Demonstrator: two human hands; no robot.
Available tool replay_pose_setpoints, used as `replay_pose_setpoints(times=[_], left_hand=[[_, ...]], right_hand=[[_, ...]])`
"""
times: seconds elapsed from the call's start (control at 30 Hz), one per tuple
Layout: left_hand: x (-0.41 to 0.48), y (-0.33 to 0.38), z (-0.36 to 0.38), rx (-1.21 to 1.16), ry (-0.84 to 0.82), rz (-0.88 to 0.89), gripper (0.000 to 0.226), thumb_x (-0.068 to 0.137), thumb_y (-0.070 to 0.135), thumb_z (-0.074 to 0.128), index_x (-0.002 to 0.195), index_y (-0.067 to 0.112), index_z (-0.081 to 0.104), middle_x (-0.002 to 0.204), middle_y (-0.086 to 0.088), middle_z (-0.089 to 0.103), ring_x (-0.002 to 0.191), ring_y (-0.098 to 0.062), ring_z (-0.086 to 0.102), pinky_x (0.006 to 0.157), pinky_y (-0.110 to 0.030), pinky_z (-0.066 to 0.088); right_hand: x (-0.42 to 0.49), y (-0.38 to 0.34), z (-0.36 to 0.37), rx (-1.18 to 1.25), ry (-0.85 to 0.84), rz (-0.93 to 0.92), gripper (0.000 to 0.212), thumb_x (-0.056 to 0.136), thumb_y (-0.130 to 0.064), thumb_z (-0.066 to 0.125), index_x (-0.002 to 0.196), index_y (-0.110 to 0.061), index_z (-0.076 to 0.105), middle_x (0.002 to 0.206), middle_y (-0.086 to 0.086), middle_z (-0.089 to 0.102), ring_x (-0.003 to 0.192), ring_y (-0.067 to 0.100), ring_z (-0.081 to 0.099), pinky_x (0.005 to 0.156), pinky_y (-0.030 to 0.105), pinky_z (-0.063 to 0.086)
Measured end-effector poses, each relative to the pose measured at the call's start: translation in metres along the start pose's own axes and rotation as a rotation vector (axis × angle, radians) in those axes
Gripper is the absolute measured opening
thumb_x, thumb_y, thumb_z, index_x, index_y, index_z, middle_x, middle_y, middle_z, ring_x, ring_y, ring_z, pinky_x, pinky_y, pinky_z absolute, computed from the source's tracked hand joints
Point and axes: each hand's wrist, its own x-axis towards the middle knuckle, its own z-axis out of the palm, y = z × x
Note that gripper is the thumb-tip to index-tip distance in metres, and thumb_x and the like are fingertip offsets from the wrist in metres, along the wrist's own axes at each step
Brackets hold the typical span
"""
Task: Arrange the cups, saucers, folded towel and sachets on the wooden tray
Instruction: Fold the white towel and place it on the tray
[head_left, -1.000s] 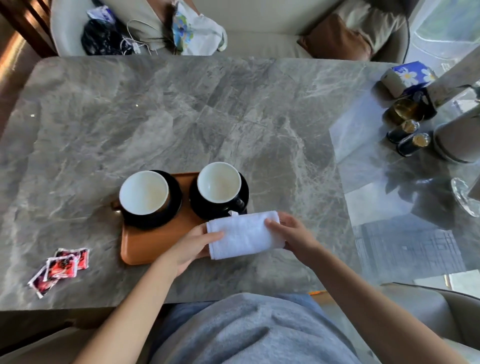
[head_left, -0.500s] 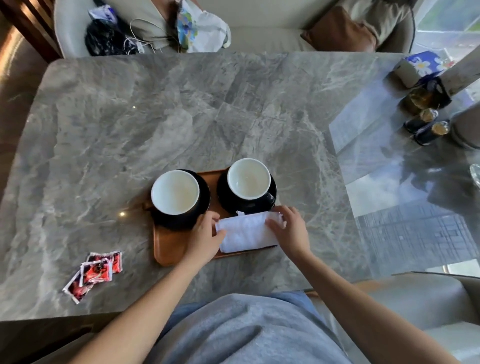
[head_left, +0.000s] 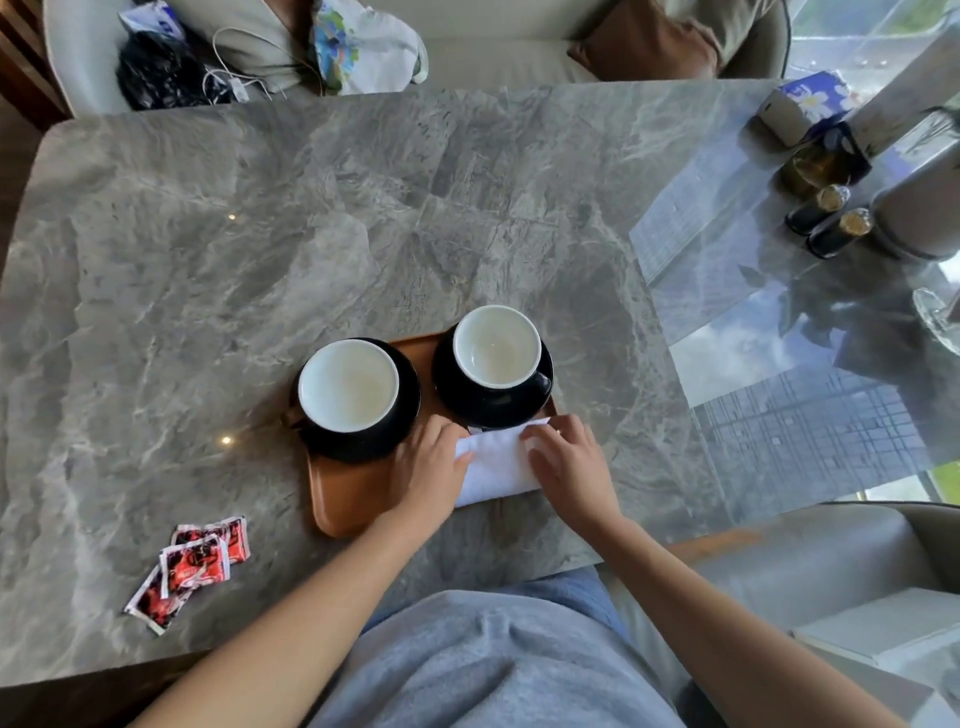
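The fingers (head_left: 543, 439) of my right hand (head_left: 569, 467) lay straight and flat on the white folded towel (head_left: 493, 470). Whether my left hand (head_left: 431, 467) pinched its left edge or only touched it, I could not tell. The towel sat at the near right of the brown wooden tray (head_left: 343, 499), just before two white-lined black cups (head_left: 496, 345) on black saucers (head_left: 363, 441). To finish well, I judged, square it to the rim, clear of the saucers. The red sachets (head_left: 195, 564) lay apart on the grey marble table (head_left: 260, 234).

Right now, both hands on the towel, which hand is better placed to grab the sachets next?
Left, probably. The sachets lie on the table left of the wooden tray, nearest the left hand. The right hand rests on the right end of the towel and would have to cross the left arm.
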Motion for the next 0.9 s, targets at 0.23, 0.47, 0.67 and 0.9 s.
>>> replay_pose_setpoints(times=[0.23,0.47,0.67,0.9], left_hand=[[-0.025,-0.009,0.002,0.178,0.104,0.396,0.047,0.075,0.017,0.064,0.121,0.02,0.056,0.123,0.003,0.06,0.114,-0.02,0.058,0.102,-0.033,0.03],[-0.034,-0.03,0.009,0.386,-0.051,0.346,0.058,0.09,0.036,0.034,0.143,0.014,0.035,0.152,-0.003,0.033,0.14,-0.021,0.031,0.113,-0.05,0.023],[-0.033,-0.033,0.015,0.384,-0.065,0.339,0.062,0.089,0.035,0.033,0.146,0.011,0.026,0.155,-0.006,0.027,0.141,-0.023,0.027,0.113,-0.052,0.024],[-0.029,-0.03,0.018,0.358,-0.084,0.316,0.063,0.089,0.037,0.033,0.146,0.012,0.024,0.155,-0.006,0.026,0.142,-0.023,0.026,0.109,-0.054,0.029]], right_hand=[[-0.011,-0.005,-0.002,-0.154,0.04,-0.133,0.034,0.087,-0.033,0.051,0.121,-0.033,0.056,0.127,0.003,0.051,0.111,0.025,0.045,0.095,0.042,0.037],[-0.016,0.021,0.001,-0.182,-0.071,-0.137,0.052,0.096,-0.039,0.034,0.147,-0.029,0.029,0.157,-0.005,0.025,0.145,0.02,0.017,0.117,0.048,0.007],[-0.024,0.037,0.011,-0.193,-0.194,-0.076,0.057,0.098,-0.047,0.012,0.149,-0.031,-0.009,0.158,-0.015,-0.014,0.146,0.007,-0.016,0.117,0.048,-0.007],[-0.012,0.037,0.013,-0.162,-0.208,-0.059,0.06,0.1,-0.043,0.019,0.148,-0.031,-0.014,0.155,-0.017,-0.02,0.144,0.006,-0.021,0.118,0.048,-0.004]])
